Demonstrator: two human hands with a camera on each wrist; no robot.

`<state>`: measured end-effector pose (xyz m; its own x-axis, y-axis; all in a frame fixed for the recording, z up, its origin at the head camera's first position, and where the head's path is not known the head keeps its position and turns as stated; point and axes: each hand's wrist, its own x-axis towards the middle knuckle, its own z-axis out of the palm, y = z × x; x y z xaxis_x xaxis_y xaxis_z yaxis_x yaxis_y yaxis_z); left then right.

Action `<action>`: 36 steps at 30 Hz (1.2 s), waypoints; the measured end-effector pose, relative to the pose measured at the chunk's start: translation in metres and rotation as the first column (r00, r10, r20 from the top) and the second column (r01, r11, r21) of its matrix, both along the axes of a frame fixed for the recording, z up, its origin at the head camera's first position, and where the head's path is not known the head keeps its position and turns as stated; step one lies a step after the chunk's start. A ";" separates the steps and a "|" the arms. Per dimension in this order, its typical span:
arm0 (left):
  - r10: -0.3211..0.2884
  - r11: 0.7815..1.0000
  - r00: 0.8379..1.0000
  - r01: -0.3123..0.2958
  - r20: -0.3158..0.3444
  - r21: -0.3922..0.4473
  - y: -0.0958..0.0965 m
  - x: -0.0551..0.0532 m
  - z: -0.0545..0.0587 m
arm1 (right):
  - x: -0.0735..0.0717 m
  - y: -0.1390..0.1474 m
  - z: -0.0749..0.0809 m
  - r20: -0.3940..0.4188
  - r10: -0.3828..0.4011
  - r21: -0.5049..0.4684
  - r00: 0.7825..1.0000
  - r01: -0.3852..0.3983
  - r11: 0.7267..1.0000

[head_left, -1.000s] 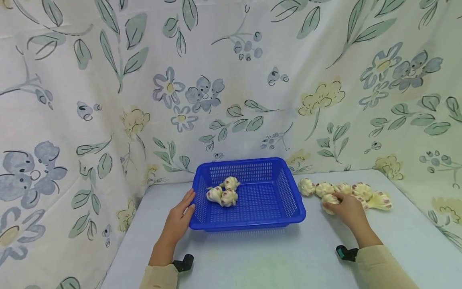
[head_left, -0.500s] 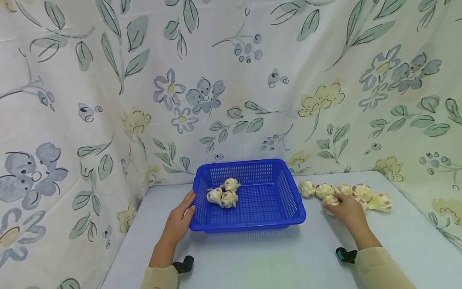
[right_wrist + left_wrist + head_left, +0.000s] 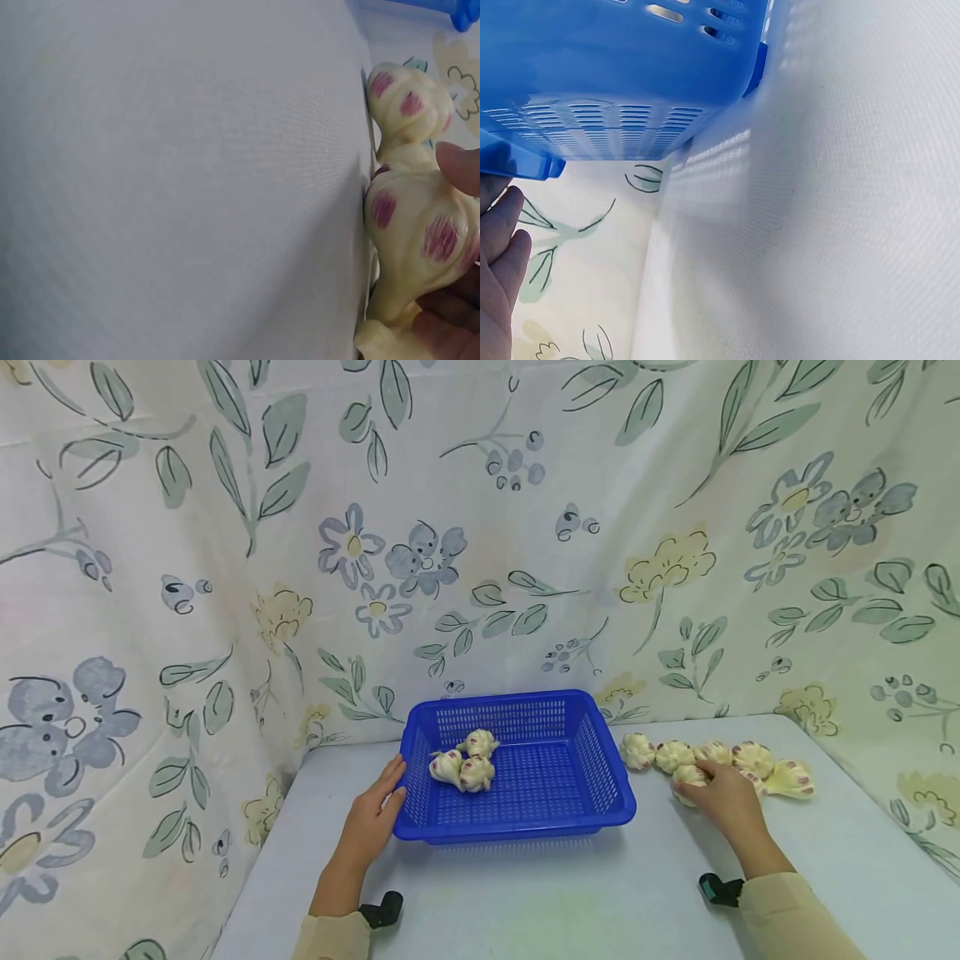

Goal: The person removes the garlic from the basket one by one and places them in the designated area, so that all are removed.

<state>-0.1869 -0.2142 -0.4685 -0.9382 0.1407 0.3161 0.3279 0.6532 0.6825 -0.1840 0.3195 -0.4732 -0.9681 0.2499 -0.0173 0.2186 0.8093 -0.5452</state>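
Observation:
A blue plastic basket (image 3: 517, 828) with slotted walls stands on the table, three garlic bulbs (image 3: 476, 772) grouped in its left half. My left hand (image 3: 369, 814) rests against the basket's left rim with fingers extended; the left wrist view shows those fingers (image 3: 510, 262) beside the rim. To the basket's right, my right hand (image 3: 726, 797) grips a garlic bulb (image 3: 687, 783) at the front of a cluster. In the right wrist view the thumb lies on top of this purple-streaked bulb (image 3: 412, 225) and the other fingers are behind it, partly hidden. It appears to touch the table.
Several more garlic bulbs (image 3: 675, 755) lie close around the right hand, one with a long stem (image 3: 791, 778) at the far right. The white table (image 3: 525, 902) runs back to a floral curtain (image 3: 510, 568). A small black device sits on each wrist.
Almost nothing differs. The head view has shifted very slightly, while both hands and the bulb stay in place.

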 end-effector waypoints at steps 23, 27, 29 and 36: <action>0.005 1.000 1.000 -0.005 0.011 -0.005 0.000 0.000 0.000 | 0.001 0.000 0.003 0.007 -0.002 -0.015 1.000 0.002 1.000; 0.012 1.000 0.999 -0.012 0.034 -0.003 0.001 0.000 0.002 | 0.001 -0.002 0.004 0.003 -0.009 -0.004 1.000 0.009 1.000; 0.017 1.000 0.999 -0.017 0.043 -0.004 0.001 0.001 0.003 | 0.002 -0.002 0.005 0.001 -0.006 -0.001 1.000 0.006 1.000; 0.022 1.000 0.999 -0.022 0.048 -0.007 0.001 0.001 0.003 | 0.002 -0.003 0.011 -0.012 0.023 0.012 1.000 -0.022 1.000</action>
<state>-0.1859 -0.2130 -0.4659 -0.9554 0.1215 0.2693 0.2798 0.6645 0.6929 -0.1825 0.3160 -0.4621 -0.9736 0.2282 -0.0024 0.1936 0.8203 -0.5382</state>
